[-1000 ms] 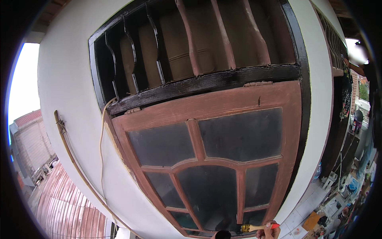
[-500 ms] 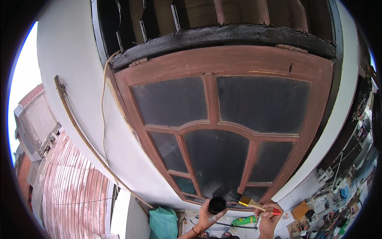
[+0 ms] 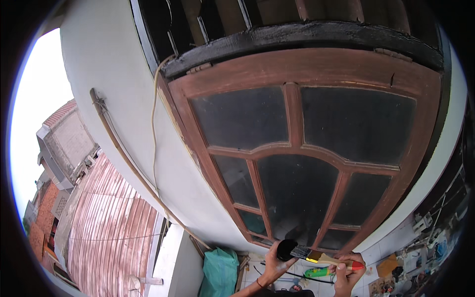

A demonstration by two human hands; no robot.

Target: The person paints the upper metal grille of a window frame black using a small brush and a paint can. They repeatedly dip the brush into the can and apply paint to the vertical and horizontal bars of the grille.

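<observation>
Near the window's bottom, the left hand clasps a black cup and the right hand a brush, seemingly so bristles meet cup.

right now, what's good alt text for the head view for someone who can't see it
A person's left hand holds a small round black container while the right hand holds a flat wooden-handled paintbrush whose dark bristles point toward that container. Beyond are dark glass panes in a brown wooden frame.
</observation>
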